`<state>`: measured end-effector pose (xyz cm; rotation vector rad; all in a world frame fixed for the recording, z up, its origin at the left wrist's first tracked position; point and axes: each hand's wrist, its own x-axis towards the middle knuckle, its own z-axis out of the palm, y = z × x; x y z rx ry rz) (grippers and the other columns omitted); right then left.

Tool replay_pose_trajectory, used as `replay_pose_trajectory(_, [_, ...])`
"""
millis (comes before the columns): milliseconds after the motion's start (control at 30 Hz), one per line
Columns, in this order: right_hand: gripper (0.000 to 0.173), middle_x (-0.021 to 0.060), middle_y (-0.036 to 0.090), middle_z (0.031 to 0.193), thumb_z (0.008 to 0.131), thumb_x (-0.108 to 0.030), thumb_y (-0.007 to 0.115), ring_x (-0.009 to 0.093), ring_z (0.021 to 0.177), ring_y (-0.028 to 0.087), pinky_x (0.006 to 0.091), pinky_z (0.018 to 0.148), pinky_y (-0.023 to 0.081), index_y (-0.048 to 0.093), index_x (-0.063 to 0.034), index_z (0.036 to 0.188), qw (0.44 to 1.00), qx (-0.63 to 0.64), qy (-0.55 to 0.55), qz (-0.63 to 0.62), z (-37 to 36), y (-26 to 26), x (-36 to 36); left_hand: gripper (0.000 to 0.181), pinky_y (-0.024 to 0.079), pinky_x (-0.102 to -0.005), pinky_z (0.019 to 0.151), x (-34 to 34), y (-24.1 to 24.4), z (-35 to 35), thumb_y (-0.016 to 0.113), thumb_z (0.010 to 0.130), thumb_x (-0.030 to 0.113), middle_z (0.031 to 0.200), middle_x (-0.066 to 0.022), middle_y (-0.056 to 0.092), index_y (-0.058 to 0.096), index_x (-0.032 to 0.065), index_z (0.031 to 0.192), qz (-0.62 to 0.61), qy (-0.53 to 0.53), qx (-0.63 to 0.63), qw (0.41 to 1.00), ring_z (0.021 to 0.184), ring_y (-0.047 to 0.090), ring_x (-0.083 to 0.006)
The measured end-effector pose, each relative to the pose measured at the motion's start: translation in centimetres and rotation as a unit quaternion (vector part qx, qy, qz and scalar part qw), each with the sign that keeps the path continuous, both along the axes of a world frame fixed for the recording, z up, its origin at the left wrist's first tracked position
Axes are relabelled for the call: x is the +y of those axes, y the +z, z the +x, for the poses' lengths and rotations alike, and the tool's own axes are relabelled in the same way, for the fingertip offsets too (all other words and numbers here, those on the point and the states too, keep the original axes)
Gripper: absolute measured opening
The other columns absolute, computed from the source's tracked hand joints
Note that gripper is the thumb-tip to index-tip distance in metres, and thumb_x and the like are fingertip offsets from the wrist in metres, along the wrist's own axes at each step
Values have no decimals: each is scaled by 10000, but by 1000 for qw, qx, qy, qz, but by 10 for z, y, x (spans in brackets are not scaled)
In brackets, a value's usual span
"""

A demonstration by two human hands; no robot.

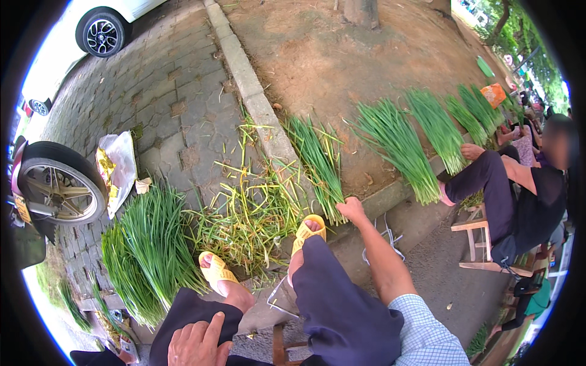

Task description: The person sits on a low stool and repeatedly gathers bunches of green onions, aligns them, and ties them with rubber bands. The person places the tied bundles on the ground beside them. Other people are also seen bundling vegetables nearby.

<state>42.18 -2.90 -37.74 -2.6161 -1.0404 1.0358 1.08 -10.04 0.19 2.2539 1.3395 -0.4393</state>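
My right hand (351, 210) reaches out to a small pile of garlic chives (318, 164) lying across the concrete kerb. Its fingers curl at the pale stalk ends; the fingertips are partly hidden. On my left trouser knee rests my left hand (198, 339), holding nothing, fingers spread. Between and beyond my yellow slippers (218, 271) lies a loose heap of yellowed leaves and trimmings (247, 215). Larger bunches of green chives (158, 233) are laid side by side to the left of my feet.
A motorcycle wheel (62, 183) and a plastic bag (122, 169) are at the left. A white car (59, 41) stands beyond. More chive bunches (396, 142) line the kerb rightward, near a seated person (522, 192) and a wooden stool (476, 238). White string (387, 238) lies by my right forearm.
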Motion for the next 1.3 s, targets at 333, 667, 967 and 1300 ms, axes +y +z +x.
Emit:
replay_pose_trajectory(333, [136,36,527,601,829,-177,512,97,409,413,256,339,299,506,-57,766,950,268,-148,56,34,33,-9,471,441,-394,789,-4,-2,-2,564,863,223,977,-131,552,441,68,1290,16,-12,-4,1000,900,538,-310])
replay_pose_trajectory(667, [215,127,608,619,845,-198,512,215,455,570,351,425,457,564,6,801,993,44,82,71,42,72,-15,455,447,-394,767,-10,-5,-7,561,862,213,958,-142,556,449,65,1277,38,-13,-33,999,876,544,-317])
replay_pose_trajectory(967, [250,268,631,945,832,-191,495,383,936,615,473,806,480,608,20,905,982,-140,63,112,29,93,-29,464,452,-406,737,-15,-7,-9,566,856,217,929,-140,557,449,73,1282,52,-12,-48,997,846,555,-322])
replay_pose_trajectory(1300, [232,260,632,935,827,-182,509,421,910,611,493,802,484,588,5,940,975,-165,142,50,11,126,-33,466,443,-390,761,-20,-4,-4,607,831,280,852,-115,579,488,53,1220,56,-8,-45,997,852,572,-289])
